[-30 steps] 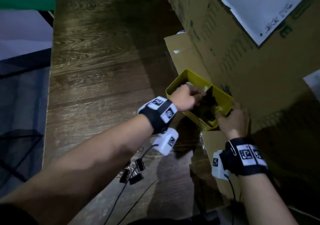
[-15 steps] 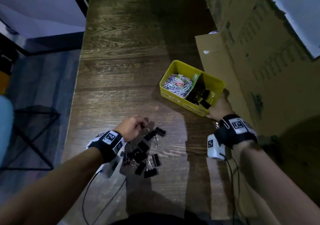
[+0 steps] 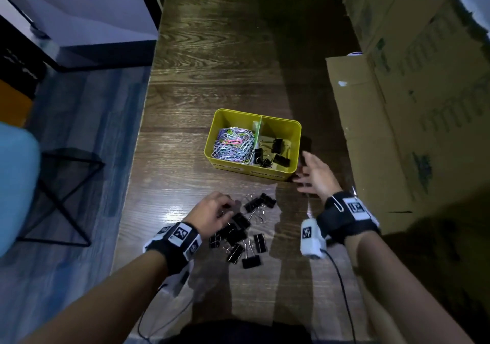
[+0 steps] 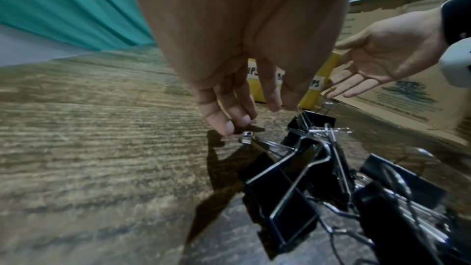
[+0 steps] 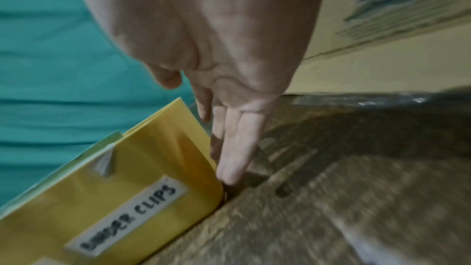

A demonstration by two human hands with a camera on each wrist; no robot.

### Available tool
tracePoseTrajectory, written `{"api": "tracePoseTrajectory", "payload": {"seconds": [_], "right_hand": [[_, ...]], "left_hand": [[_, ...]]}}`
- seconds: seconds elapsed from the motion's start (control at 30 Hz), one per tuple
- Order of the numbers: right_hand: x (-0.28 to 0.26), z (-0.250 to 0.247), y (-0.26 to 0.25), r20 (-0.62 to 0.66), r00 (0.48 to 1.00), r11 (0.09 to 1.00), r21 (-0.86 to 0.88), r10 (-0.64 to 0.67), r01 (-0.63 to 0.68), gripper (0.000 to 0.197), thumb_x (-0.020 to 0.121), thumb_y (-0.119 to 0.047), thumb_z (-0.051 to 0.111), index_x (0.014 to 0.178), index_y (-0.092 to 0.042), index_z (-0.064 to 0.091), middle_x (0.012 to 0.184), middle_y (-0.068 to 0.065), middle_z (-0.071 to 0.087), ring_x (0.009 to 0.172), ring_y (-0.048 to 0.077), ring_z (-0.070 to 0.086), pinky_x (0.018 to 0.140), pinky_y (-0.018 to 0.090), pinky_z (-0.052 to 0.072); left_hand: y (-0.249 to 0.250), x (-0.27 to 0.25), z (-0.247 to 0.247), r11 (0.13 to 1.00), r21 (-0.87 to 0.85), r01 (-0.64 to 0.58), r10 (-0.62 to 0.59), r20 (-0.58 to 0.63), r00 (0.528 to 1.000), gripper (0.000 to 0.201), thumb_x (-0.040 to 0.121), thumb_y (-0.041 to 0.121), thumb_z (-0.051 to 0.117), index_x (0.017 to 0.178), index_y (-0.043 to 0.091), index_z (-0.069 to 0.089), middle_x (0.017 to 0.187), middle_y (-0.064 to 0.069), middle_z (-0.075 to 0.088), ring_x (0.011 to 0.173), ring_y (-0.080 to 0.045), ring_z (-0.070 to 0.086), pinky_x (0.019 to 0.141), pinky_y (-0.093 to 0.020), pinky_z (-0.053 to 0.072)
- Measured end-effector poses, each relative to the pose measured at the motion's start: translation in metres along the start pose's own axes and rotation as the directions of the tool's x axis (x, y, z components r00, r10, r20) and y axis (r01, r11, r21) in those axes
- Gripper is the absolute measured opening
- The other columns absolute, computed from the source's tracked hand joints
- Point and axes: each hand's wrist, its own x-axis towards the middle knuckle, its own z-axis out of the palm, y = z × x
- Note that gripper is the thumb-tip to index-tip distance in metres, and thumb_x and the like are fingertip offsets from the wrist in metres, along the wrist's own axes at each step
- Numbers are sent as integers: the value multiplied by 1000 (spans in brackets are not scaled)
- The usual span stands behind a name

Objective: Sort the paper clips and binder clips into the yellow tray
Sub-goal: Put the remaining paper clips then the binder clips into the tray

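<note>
The yellow tray [image 3: 294, 129] stands on the dark wooden table, split by a divider. Coloured paper clips [image 3: 233, 144] fill its left half, and a few black binder clips [image 3: 275, 152] lie in the right half, labelled "BINDER CLIPS" [image 5: 132, 215]. A pile of black binder clips [image 3: 244, 235] lies nearer to me. My left hand [image 3: 228, 211] hangs over the pile's left side, its fingertips [image 4: 224, 126] touching the table beside wire handles, with nothing lifted. My right hand [image 3: 302, 174] is spread open at the tray's near right corner, its straight fingers [image 5: 234, 158] against the wall.
Big cardboard boxes [image 3: 411, 105] wall off the table's right side, close behind the right hand. The table's left edge drops to the floor, where a black metal frame [image 3: 61, 198] stands. A silver paper clip [image 3: 336, 203] is hooked on my right wristband. Cables trail from both wrists.
My left hand left the tray and came back to the binder clip pile. My right hand let go of the tray's corner and opened beside it.
</note>
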Motion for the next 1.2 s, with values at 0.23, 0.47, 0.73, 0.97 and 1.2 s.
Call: {"api": "tracePoseTrajectory", "payload": {"seconds": [0.23,0.47,0.73,0.97,1.2], "right_hand": [[-28,48,44,32,991,839,-529,-127,124,80,78,-29,74,140,-17,25,144,7,38,124,26,47,105,45,41],[-34,78,52,7,974,714,-679,-225,170,50,80,-37,70,123,-21,49,136,3,43,120,27,49,97,43,46],[-36,55,61,-34,959,837,-498,-281,227,8,85,-21,67,91,-18,64,106,3,61,90,14,57,82,24,45],[-45,33,73,-145,989,966,250,-34,69,18,88,2,57,79,-13,54,105,13,65,83,18,65,74,33,55],[-53,45,45,5,997,980,185,-77,75,41,76,8,44,82,-29,60,111,10,57,92,24,51,76,37,44]], "left_hand": [[24,6,19,961,227,157,-178,75,981,45,76,48,68,113,24,56,113,-1,53,102,-21,54,87,-38,48],[34,13,28,944,21,330,-331,79,940,39,71,33,77,105,24,60,104,-1,62,94,-21,60,86,-38,50],[15,10,6,850,-421,318,-287,136,948,33,68,-2,72,82,21,52,80,-1,57,74,-20,56,69,-29,48],[-6,3,-26,634,-745,207,-233,71,970,29,78,-13,60,86,14,64,83,-6,68,71,-16,64,69,-27,51],[4,1,-54,261,-953,154,-320,65,945,24,74,2,30,71,3,54,63,-8,49,57,-20,40,53,-29,34]]}}
